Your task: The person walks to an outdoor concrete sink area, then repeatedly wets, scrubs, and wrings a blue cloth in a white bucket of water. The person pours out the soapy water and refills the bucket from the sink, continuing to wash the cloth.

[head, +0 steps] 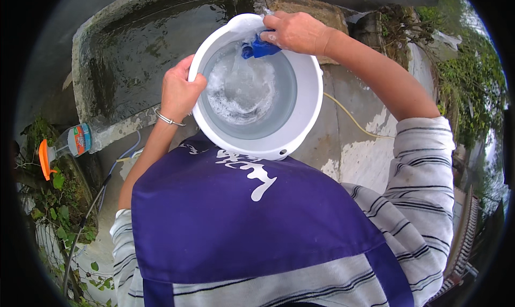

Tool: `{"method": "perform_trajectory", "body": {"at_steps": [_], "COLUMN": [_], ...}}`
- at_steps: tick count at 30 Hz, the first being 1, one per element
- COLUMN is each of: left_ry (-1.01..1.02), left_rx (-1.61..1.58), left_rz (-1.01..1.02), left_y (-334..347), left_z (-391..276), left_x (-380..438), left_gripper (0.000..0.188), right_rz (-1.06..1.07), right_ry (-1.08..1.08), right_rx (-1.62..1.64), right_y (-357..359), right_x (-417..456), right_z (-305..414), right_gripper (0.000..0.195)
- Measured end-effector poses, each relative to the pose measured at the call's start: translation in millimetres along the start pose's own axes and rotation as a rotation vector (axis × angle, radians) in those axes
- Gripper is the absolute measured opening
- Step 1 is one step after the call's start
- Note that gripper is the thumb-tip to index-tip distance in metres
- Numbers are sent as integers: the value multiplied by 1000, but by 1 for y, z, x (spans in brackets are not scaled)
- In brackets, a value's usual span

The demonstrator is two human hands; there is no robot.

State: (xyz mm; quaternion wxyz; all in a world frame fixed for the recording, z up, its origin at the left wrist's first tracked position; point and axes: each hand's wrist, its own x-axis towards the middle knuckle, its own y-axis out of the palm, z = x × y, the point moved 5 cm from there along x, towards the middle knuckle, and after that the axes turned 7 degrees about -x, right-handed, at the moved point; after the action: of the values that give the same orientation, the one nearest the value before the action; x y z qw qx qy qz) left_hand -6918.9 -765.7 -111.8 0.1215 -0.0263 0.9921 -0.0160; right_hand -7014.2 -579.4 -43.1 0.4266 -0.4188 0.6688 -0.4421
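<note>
A white plastic bucket [305,101] is tilted in front of my purple apron [241,226], with sudsy water [245,93] inside. My left hand [181,87] grips its rim at the left, thumb inside the wall. At the upper right of the rim, my right hand [297,31] holds a wet blue cloth [263,45] against the inner wall. Part of the cloth hangs toward the water; the rest is hidden under my fingers. A little foam clings to the right fingertips.
A stone trough [104,132] holding water [161,49] lies beyond the bucket at the left. On its near corner stands a spray bottle [76,140] with an orange trigger head. A yellow hose [354,120] crosses the concrete ground at the right; plants [470,81] grow beyond.
</note>
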Motion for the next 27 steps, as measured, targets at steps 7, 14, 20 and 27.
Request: {"method": "perform_trajectory", "body": {"at_steps": [7,14,20,27], "left_ry": [82,37,-100,-167], "left_rx": [-107,-315,-479,-566], "left_rz": [-195,-257,-145,-57], "left_y": [6,6,0,-2], "left_z": [11,20,9,24], "left_x": [-12,-7,-4,-1], "left_gripper": [30,23,44,30], "right_rz": [320,-39,-999,-796], "right_ry": [572,568,1200,1396], "right_rx": [500,1698,2325,1706], "right_y": [8,-3,28,32], "right_x": [-115,0,62,74], "right_z": [97,162,93,133], "right_gripper": [20,30,23,34]}}
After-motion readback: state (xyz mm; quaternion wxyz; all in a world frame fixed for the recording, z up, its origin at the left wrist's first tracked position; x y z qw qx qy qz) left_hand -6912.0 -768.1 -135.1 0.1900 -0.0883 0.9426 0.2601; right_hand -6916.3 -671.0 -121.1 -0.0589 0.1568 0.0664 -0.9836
